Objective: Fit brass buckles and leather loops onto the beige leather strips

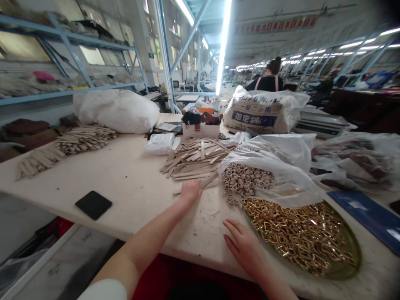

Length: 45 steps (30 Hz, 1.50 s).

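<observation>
My left hand (190, 191) reaches forward over the table (125, 183) to the near edge of a pile of beige strips (193, 160); its fingers curl down onto a strip, so what it grips is unclear. My right hand (243, 246) lies flat on the table with fingers stretched out, holding nothing, just left of a round tray (343, 271) full of small gold metal buckles (300, 233). Behind the tray, a clear plastic bag (281, 166) spills small beige loops (243, 181).
A black pad (93, 204) lies near the table's left edge. More strip bundles (71, 143) and a white sack (117, 110) sit at the back left. A printed sack (262, 112), a white box (200, 129), plastic bags (359, 160) and a blue board (368, 216) crowd the right. A person (268, 77) works beyond.
</observation>
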Available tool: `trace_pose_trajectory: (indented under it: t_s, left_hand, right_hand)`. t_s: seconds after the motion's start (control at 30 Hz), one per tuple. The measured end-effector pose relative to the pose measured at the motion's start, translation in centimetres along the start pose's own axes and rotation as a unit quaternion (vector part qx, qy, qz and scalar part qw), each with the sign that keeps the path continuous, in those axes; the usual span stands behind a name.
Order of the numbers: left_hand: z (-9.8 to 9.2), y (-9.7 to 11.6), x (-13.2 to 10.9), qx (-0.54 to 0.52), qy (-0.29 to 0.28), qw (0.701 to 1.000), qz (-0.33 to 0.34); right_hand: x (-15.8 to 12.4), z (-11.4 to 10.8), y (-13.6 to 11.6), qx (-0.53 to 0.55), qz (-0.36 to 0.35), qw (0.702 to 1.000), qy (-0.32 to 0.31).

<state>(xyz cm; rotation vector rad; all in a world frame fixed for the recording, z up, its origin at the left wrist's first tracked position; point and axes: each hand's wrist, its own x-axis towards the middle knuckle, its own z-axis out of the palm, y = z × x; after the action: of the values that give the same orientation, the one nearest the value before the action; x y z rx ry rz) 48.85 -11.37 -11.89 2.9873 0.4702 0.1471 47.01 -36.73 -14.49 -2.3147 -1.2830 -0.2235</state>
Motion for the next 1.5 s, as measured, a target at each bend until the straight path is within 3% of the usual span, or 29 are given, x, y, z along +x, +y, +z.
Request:
trace_pose_trajectory:
  t_s: [0.13, 0.3, 0.43, 0.5, 0.63, 0.7, 0.77, 0.87, 0.97, 1.07, 1.3, 1.5]
  left_hand:
    - [-0.7, -0.2, 0.0, -0.01, 0.021, 1.0, -0.005]
    - [-2.6, -1.9, -2.5, -0.031, 0.069, 0.997, -0.008]
    - [-3.5, -1.6, -5.8, -0.181, 0.089, 0.979, -0.007]
    - [-3.5, -0.7, -7.8, -0.318, 0.007, 0.948, -0.011]
    - [-3.3, 1.4, -11.6, -0.509, -0.255, 0.821, -0.039]
    - [-3.3, 2.4, -12.6, -0.553, -0.336, 0.76, -0.063]
    - [-3.3, 3.6, -12.9, -0.597, -0.38, 0.701, -0.086]
    - [-3.2, 5.3, -12.4, -0.663, -0.388, 0.63, -0.111]
    - [-2.6, 6.4, -12.0, -0.706, -0.377, 0.582, -0.142]
    - [-2.0, 6.7, -12.2, -0.733, -0.376, 0.542, -0.167]
    - [-2.0, 6.8, -13.2, -0.744, -0.361, 0.522, -0.209]
    - [-2.2, 7.1, -13.5, -0.785, -0.373, 0.431, -0.243]
  right_hand:
    - [-0.6, -0.1, 0.1, 0.065, 0.068, 0.996, 0.004]
    - [-0.7, 0.4, 0.4, 0.186, 0.152, 0.971, 0.013]
    - [0.6, 1.0, 0.7, 0.277, 0.211, 0.937, 0.023]
    - [1.4, 1.1, 1.0, 0.345, 0.26, 0.901, 0.03]
    - [2.2, 0.4, 1.1, 0.501, 0.348, 0.791, 0.045]
    - [2.2, 0.1, 0.8, 0.53, 0.362, 0.765, 0.051]
    - [2.0, 0.0, 0.3, 0.537, 0.368, 0.758, 0.039]
    - [1.5, 0.2, -0.5, 0.573, 0.378, 0.727, -0.011]
    - [1.3, 0.3, -0.9, 0.613, 0.394, 0.683, -0.033]
    - [1.3, 0.2, -0.9, 0.63, 0.408, 0.66, -0.033]
    - [1.6, 0.4, -0.8, 0.628, 0.414, 0.658, -0.025]
    - [1.6, 0.4, -0.6, 0.632, 0.419, 0.651, -0.037]
